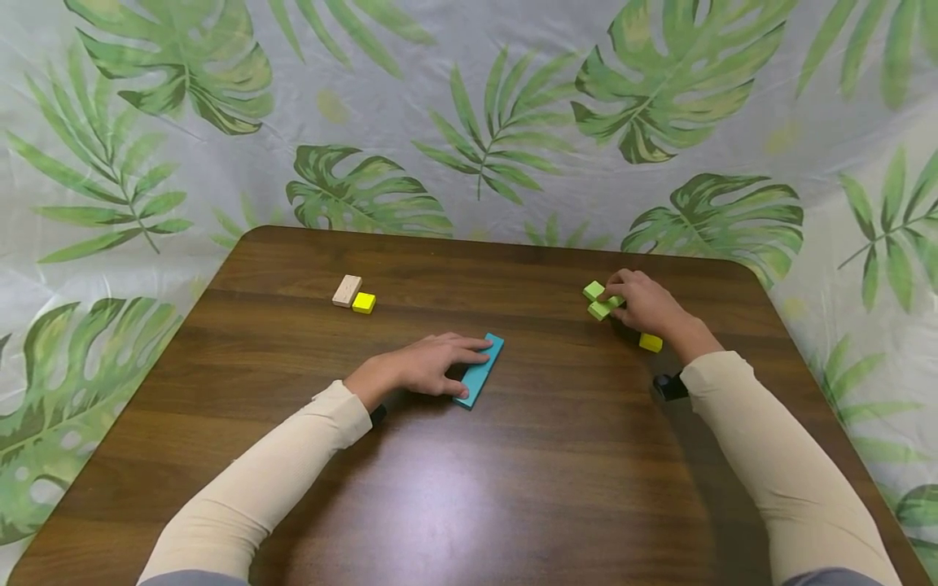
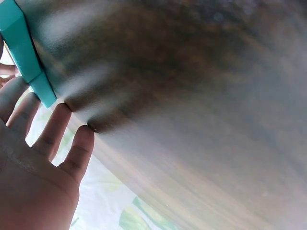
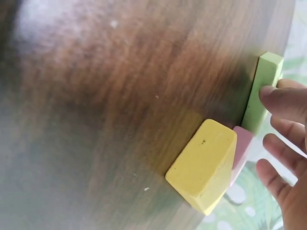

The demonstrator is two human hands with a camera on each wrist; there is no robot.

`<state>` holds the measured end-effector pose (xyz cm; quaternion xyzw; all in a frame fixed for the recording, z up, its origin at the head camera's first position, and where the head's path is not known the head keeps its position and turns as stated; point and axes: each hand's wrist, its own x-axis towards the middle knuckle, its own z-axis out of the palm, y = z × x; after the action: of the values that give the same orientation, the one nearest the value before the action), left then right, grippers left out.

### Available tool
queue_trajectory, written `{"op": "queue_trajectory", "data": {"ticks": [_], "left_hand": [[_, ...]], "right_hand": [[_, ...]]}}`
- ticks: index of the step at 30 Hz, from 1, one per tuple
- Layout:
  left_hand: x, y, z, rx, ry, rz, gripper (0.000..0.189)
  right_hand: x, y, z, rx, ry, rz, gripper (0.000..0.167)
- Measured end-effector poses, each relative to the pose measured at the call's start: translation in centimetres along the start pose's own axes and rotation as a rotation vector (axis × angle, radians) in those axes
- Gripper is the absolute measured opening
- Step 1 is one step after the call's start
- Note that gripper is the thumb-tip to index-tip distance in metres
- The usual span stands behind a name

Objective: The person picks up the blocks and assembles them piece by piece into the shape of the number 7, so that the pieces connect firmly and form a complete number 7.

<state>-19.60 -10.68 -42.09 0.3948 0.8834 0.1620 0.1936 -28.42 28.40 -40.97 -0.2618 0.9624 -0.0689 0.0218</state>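
Note:
Two teal blocks [image 2: 24, 48] lie end to end on the table; in the head view they form one slanting strip [image 1: 481, 376]. My left hand [image 1: 434, 365] rests against them with fingers spread and fairly straight, thumb at the near end, fingertips towards the far end. On the right, my right hand [image 1: 645, 303] pinches a light green block [image 3: 263, 88] between thumb and index finger. Other light green pieces [image 1: 594, 290] sit beside it, partly covered by the fingers. A yellow block [image 3: 204, 165] stands near that hand, with a pink block [image 3: 242, 143] partly hidden behind it.
At the back left, a pale wooden block [image 1: 348, 290] lies beside a small bright yellow block [image 1: 364, 303]. The brown table [image 1: 410, 505] has a rounded far edge, with a leaf-patterned curtain [image 1: 491, 122] behind and at the sides.

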Motion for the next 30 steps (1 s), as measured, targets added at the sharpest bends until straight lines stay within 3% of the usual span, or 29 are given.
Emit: {"op": "queue_trajectory", "data": {"ticks": [30], "left_hand": [[-0.19, 0.19, -0.07, -0.012, -0.003, -0.008, 0.066]], "right_hand": [[-0.01, -0.19, 0.43, 0.027, 0.0, 0.021, 0.027]]}}
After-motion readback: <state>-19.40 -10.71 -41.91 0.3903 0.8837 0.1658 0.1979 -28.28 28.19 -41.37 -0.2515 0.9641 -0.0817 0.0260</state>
